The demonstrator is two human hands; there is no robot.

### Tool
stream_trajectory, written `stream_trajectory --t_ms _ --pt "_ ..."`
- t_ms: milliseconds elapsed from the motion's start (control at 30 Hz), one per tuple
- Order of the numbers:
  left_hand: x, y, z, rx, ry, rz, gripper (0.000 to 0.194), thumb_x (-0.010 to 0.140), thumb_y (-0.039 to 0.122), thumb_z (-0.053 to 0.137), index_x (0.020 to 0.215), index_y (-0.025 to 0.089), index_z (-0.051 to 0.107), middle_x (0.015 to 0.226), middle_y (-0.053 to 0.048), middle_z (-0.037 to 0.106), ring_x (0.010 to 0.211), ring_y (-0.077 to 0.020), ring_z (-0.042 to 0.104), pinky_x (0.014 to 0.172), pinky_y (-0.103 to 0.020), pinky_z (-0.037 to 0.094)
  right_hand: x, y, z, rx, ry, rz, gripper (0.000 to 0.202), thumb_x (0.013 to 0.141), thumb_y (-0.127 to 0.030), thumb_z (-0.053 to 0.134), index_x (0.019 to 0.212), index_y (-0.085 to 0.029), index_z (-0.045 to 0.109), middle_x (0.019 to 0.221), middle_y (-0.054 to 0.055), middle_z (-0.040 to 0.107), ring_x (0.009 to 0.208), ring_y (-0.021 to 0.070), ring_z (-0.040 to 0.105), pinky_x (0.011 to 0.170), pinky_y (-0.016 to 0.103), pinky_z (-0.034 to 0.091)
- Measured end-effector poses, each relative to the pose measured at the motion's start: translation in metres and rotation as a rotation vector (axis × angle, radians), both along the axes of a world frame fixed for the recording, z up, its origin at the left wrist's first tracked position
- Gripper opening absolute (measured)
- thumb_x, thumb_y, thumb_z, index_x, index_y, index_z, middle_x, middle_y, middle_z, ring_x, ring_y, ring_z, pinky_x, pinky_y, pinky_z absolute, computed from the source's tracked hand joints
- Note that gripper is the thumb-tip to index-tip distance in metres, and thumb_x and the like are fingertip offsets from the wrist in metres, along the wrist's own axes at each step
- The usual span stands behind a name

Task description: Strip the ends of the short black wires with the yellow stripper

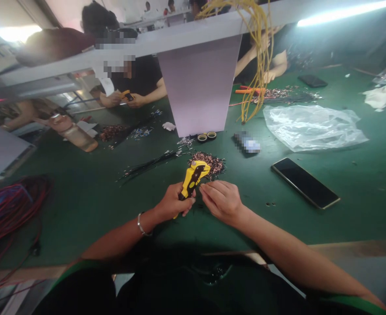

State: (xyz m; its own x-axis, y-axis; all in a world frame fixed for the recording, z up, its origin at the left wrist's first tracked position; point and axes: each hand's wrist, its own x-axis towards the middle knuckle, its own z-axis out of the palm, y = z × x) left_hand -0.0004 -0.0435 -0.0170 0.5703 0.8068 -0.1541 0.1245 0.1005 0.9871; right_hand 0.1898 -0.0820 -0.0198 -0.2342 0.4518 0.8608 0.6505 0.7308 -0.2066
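Note:
A yellow and black hand tool [194, 178], its head tilted up and to the right, is wrapped in the fingers of my left hand [179, 199]. Just right of the tool, my right hand [222, 199] has its fingertips pinched together; whatever they hold is too small to make out. Beyond both hands lies a pile of short copper-coloured and black pieces [212, 162]. Thin black wires [150, 165] with pale ends are spread to the left of the pile. Two round rolls [206, 137] sit behind it.
Right of my hands are a phone [306, 183], a small pixelated object [247, 143] and clear plastic bags [314, 127]. Red cable coils [9, 214] and a bottle [78, 134] are on the left. Yellow wires [258, 57] hang past an upright panel [201, 87]; people sit across the green table [353, 218].

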Motion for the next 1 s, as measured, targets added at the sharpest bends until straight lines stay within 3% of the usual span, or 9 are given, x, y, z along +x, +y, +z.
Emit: stream_trajectory --t_ms 167,500,633,800,1000 --pt "0.002 0.003 0.005 -0.162 -0.088 -0.082 0.028 0.071 0.025 0.075 0.086 0.015 0.054 0.048 0.006 0.056 0.037 -0.0094 0.051 0.039 -0.023 0.048 0.0 0.002 -0.004 -0.036 0.056 -0.013 0.016 0.092 -0.007 0.058 0.094 -0.015 0.071 0.076 0.008 0.075 0.065 0.0184 0.069 0.061 0.032 0.059" --pt "0.003 0.008 0.012 -0.014 -0.056 -0.167 0.027 0.069 0.023 0.078 0.083 0.014 0.057 0.063 0.001 0.063 0.051 -0.0115 0.059 0.053 -0.026 0.052 0.001 0.003 -0.007 -0.043 0.067 -0.01 0.015 0.093 -0.009 0.057 0.095 -0.016 0.071 0.077 0.008 0.076 0.065 0.0182 0.071 0.061 0.031 0.06" --pt "0.001 0.006 0.008 0.004 -0.01 -0.102 0.028 0.07 0.024 0.077 0.085 0.015 0.056 0.06 0.004 0.06 0.045 -0.0102 0.056 0.047 -0.025 0.05 0.0 0.002 -0.007 -0.065 0.075 0.002 0.016 0.093 -0.009 0.057 0.095 -0.015 0.071 0.076 0.008 0.075 0.064 0.0184 0.07 0.06 0.032 0.059" --pt "0.0 0.008 0.003 0.142 0.198 0.0 0.02 0.071 0.022 0.072 0.079 0.017 0.055 0.05 0.009 0.052 0.037 -0.0059 0.046 0.039 -0.019 0.039 0.0 0.002 -0.005 -0.078 0.108 0.01 0.016 0.093 -0.009 0.058 0.088 -0.015 0.072 0.074 0.008 0.076 0.062 0.0171 0.07 0.059 0.03 0.059" --pt "-0.001 0.015 0.002 -0.176 -0.126 -0.083 0.032 0.064 0.016 0.075 0.092 0.013 0.06 0.07 0.002 0.06 0.051 -0.0109 0.057 0.05 -0.026 0.048 0.002 0.005 -0.002 -0.264 0.323 -0.008 0.017 0.09 -0.013 0.062 0.079 -0.018 0.073 0.07 0.005 0.076 0.059 0.0152 0.07 0.057 0.026 0.056"
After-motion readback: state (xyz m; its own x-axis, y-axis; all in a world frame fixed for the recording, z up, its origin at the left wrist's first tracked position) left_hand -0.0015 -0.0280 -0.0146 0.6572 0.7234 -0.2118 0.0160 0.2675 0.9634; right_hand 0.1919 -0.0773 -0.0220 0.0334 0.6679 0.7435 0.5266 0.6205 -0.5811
